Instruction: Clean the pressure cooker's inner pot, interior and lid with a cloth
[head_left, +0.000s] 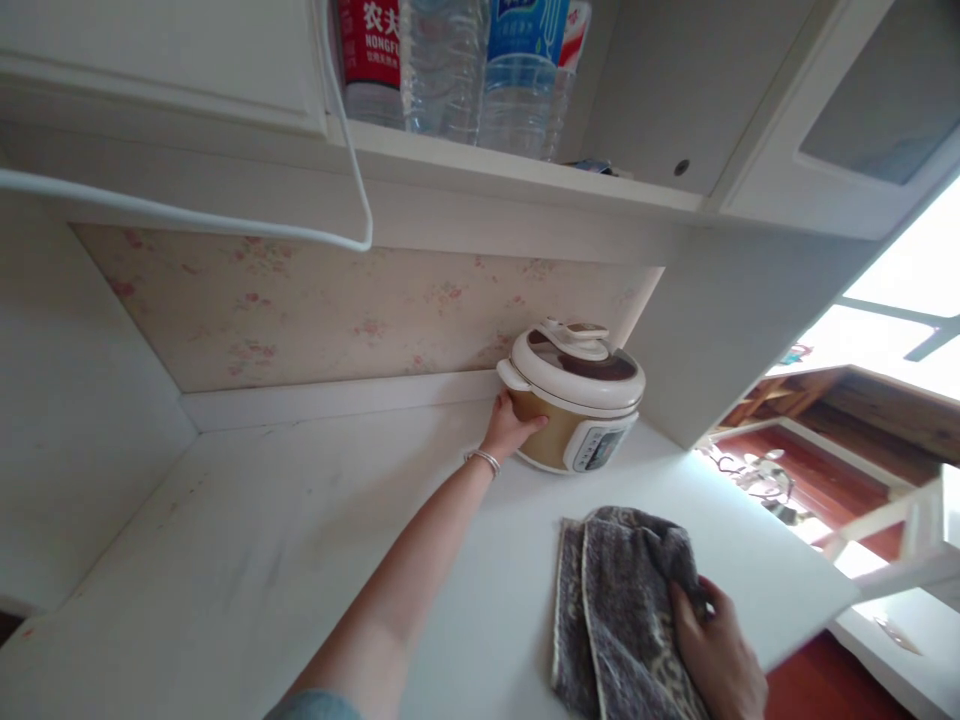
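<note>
White and gold, the cooker (pixel 553 432) stands upright on the counter (pixel 315 550), its controls (pixel 600 446) facing forward and slightly right. On the cooker's left side, just below the handle (pixel 513 375), rests the left hand (pixel 512 428), thumb spread wide from the fingers against the gold wall; whether they grip or only press, I cannot tell. Bangles (pixel 484 460) circle that wrist. In front of the cooker and to its right, the right hand (pixel 716 640) holds a dark, patterned cloth (pixel 622 600), thumb and fingers pinched on its right edge; the cloth falls in folds. Behind the cooker is floral wallpaper (pixel 367 310), and just to its right a white side board (pixel 697 330). Above the cooker, toward the left, bottles (pixel 442 75) stand on a shelf (pixel 525 170), and a white cable (pixel 225 225) hangs beside them. Well right of the cooker is a bright window (pixel 915 290).
</note>
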